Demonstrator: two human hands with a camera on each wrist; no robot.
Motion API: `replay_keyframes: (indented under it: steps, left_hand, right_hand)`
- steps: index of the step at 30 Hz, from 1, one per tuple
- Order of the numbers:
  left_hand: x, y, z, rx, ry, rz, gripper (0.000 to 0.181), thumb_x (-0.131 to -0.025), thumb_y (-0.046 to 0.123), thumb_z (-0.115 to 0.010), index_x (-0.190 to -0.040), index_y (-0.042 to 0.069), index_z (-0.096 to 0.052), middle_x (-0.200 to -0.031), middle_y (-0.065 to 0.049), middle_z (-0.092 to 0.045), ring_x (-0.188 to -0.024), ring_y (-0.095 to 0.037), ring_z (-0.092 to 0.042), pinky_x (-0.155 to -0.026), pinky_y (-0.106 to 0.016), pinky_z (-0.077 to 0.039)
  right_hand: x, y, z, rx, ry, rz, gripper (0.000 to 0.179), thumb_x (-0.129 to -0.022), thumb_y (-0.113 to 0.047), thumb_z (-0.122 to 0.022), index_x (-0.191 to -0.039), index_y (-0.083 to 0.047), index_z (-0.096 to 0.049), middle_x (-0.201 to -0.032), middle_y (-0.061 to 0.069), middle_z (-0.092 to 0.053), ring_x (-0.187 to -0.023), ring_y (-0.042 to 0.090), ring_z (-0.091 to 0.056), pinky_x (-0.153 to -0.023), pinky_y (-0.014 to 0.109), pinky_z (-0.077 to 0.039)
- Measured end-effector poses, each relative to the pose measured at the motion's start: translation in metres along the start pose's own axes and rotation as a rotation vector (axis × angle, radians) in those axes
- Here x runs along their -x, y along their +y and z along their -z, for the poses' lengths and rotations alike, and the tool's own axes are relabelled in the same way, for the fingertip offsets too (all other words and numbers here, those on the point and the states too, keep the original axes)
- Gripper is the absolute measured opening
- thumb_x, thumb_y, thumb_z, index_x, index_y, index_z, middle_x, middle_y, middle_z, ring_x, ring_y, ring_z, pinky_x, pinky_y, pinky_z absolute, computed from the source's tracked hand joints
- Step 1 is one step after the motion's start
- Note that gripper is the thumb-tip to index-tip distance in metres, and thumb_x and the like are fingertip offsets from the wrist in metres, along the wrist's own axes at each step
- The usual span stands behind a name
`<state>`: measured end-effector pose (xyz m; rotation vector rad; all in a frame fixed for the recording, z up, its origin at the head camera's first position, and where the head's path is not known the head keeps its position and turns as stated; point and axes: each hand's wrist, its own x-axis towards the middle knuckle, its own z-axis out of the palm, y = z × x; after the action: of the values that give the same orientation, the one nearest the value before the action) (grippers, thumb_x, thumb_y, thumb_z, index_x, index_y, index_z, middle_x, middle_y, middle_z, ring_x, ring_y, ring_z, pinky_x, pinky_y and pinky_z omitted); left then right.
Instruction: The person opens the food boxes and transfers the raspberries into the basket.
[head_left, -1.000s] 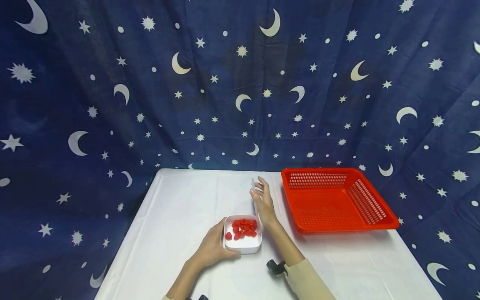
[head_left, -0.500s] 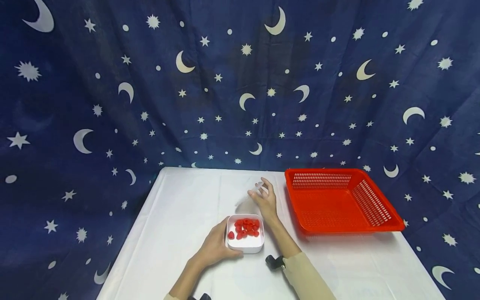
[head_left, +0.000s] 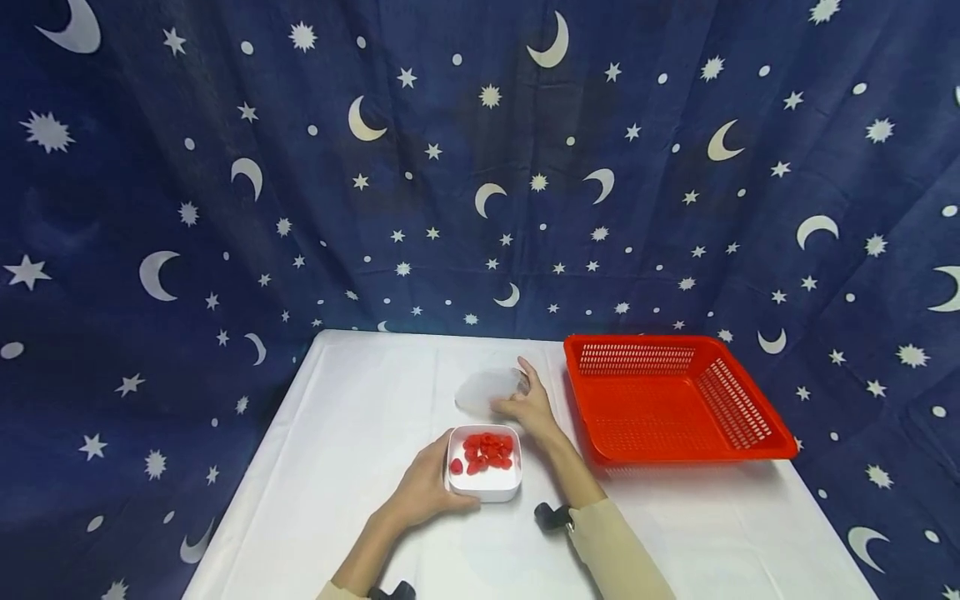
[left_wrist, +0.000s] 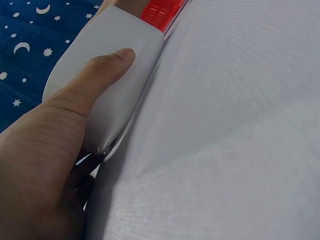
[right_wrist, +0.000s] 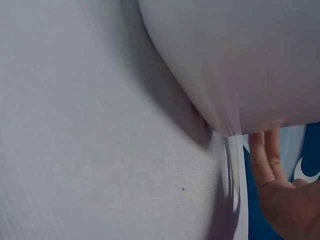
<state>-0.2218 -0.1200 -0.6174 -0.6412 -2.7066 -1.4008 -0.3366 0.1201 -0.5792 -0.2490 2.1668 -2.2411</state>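
Observation:
A white square container [head_left: 501, 493] stands on the white-covered table, with red raspberries [head_left: 489, 450] inside it. My left hand [head_left: 426, 485] grips the container from its left side; in the left wrist view the thumb [left_wrist: 102, 72] lies along the container's wall [left_wrist: 130, 37]. Just beyond the container, my right hand [head_left: 531, 410] holds a thin translucent lid [head_left: 480, 392] by its right edge, apart from the container. In the right wrist view the container's wall [right_wrist: 240, 60] covers part of the right hand [right_wrist: 285, 195].
A red perforated plastic basket [head_left: 660, 417] stands at the right, near the right forearm. Behind the table [head_left: 360, 417] hangs a dark blue curtain [head_left: 420, 200] with moons and stars.
My right hand has turned the lid from edge-on and upright to a flatter tilt, swinging it leftward behind the container. The left hand and container stay in place.

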Motion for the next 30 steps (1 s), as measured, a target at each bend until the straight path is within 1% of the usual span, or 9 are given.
replay_keyframes:
  steps: [2, 6, 10, 12, 13, 17, 19, 22, 30]
  left_hand:
    - [-0.0001, -0.0008, 0.0006, -0.006, 0.004, 0.002, 0.12, -0.063, 0.063, -0.094, -0.161, 0.027, -0.034, -0.152, 0.003, -0.053, -0.14, -0.028, -0.05, -0.116, -0.06, -0.039]
    - [0.0006, -0.0009, -0.0002, -0.004, -0.008, 0.032, 0.122, -0.062, 0.064, -0.094, -0.162, 0.03, -0.032, -0.154, 0.005, -0.051, -0.142, -0.027, -0.048, -0.118, -0.058, -0.037]
    - [0.0016, 0.0001, -0.0009, -0.001, -0.014, 0.05, 0.124, -0.062, 0.064, -0.093, -0.163, 0.028, -0.031, -0.156, 0.003, -0.05, -0.144, -0.028, -0.047, -0.119, -0.059, -0.036]
    - [0.0019, -0.0002, -0.0013, -0.005, -0.01, 0.045, 0.125, -0.063, 0.064, -0.093, -0.163, 0.024, -0.031, -0.156, 0.001, -0.05, -0.143, -0.031, -0.047, -0.118, -0.062, -0.037]
    - [0.0016, 0.0, -0.0013, -0.005, -0.008, 0.043, 0.125, -0.063, 0.064, -0.093, -0.163, 0.024, -0.031, -0.156, 0.001, -0.051, -0.143, -0.031, -0.047, -0.118, -0.062, -0.037]
    - [0.0, 0.0006, -0.0017, 0.003, -0.002, 0.031, 0.123, -0.062, 0.063, -0.094, -0.162, 0.027, -0.032, -0.155, 0.004, -0.052, -0.142, -0.028, -0.048, -0.118, -0.06, -0.037]
    - [-0.0007, 0.0014, -0.0018, 0.008, -0.002, 0.034, 0.121, -0.062, 0.063, -0.095, -0.161, 0.031, -0.033, -0.154, 0.007, -0.051, -0.143, -0.025, -0.048, -0.118, -0.058, -0.037]
    - [-0.0009, 0.0011, -0.0023, 0.008, -0.004, 0.031, 0.121, -0.062, 0.064, -0.094, -0.161, 0.032, -0.033, -0.154, 0.009, -0.051, -0.143, -0.024, -0.048, -0.118, -0.057, -0.038]
    - [0.0001, 0.0013, -0.0007, -0.008, -0.007, 0.046, 0.127, -0.061, 0.063, -0.095, -0.164, 0.023, -0.031, -0.157, 0.003, -0.049, -0.145, -0.027, -0.046, -0.12, -0.057, -0.035]
  right_hand:
    - [-0.0007, -0.0008, 0.0008, 0.032, 0.004, -0.017, 0.108, -0.073, 0.011, -0.08, -0.164, -0.009, -0.025, -0.163, 0.029, -0.032, -0.096, 0.031, -0.065, -0.084, 0.032, -0.062]
    - [0.0, 0.0002, 0.0029, 0.188, 0.018, -0.082, 0.094, -0.072, 0.008, -0.077, -0.158, -0.001, -0.039, -0.158, 0.032, -0.038, -0.113, 0.038, -0.062, -0.087, 0.035, -0.063]
    - [0.0004, 0.002, 0.0038, 0.382, 0.049, -0.126, 0.077, -0.077, -0.001, -0.075, -0.15, 0.001, -0.051, -0.153, 0.03, -0.047, -0.09, 0.031, -0.072, -0.078, 0.039, -0.065]
    - [-0.0011, 0.0022, 0.0041, 0.507, 0.083, -0.094, 0.07, -0.079, -0.003, -0.074, -0.146, 0.001, -0.055, -0.145, 0.028, -0.055, -0.083, 0.029, -0.072, -0.08, 0.042, -0.064]
    - [-0.002, 0.0022, 0.0042, 0.562, 0.1, -0.068, 0.068, -0.079, -0.004, -0.074, -0.145, 0.002, -0.057, -0.14, 0.027, -0.058, -0.087, 0.028, -0.071, -0.082, 0.044, -0.063]
    - [-0.0055, 0.0003, 0.0046, 0.723, 0.138, 0.016, 0.061, -0.08, -0.004, -0.074, -0.139, 0.001, -0.062, -0.129, 0.025, -0.065, -0.114, 0.035, -0.064, -0.103, 0.051, -0.052]
    - [-0.0063, -0.0004, 0.0045, 0.725, 0.133, 0.012, 0.059, -0.082, -0.004, -0.074, -0.139, 0.0, -0.062, -0.132, 0.025, -0.065, -0.125, 0.041, -0.061, -0.109, 0.054, -0.049]
    - [-0.0063, -0.0013, 0.0042, 0.712, 0.134, -0.014, 0.056, -0.084, -0.008, -0.075, -0.138, -0.002, -0.064, -0.137, 0.024, -0.064, -0.132, 0.041, -0.057, -0.113, 0.054, -0.046]
    - [-0.0008, -0.0036, 0.0024, 0.683, 0.162, -0.027, 0.05, -0.085, -0.011, -0.075, -0.134, -0.002, -0.067, -0.127, 0.02, -0.07, -0.122, 0.037, -0.064, -0.108, 0.051, -0.05]
